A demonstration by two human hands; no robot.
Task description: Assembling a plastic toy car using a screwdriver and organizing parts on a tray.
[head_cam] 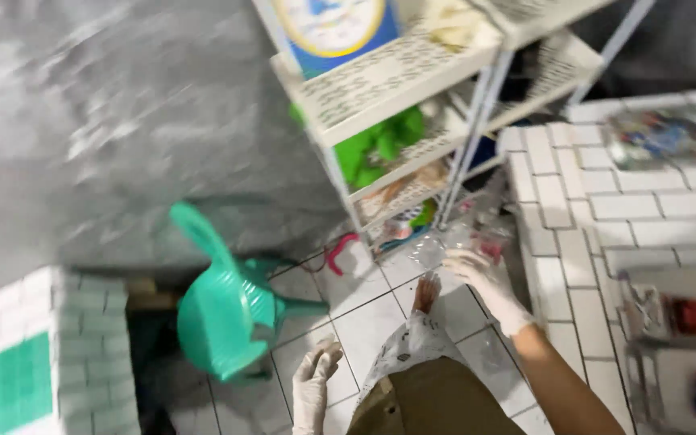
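My right hand [486, 287], in a thin pale glove, reaches down towards the foot of a white shelf rack [412, 97] and touches a crumpled clear plastic bag [432, 250] there. Motion blur hides whether the fingers grip it. My left hand [314, 379], also gloved, hangs low over the white floor tiles [364, 322] with its fingers loosely curled and nothing in it. My bare foot [426, 292] and patterned trouser leg show between the two hands.
A green plastic chair [227, 310] stands to the left on the floor. The rack holds green items [380, 145] and a blue and yellow box [332, 28]. A white tiled counter [606, 209] on the right carries packets and a tray. A grey wall lies behind.
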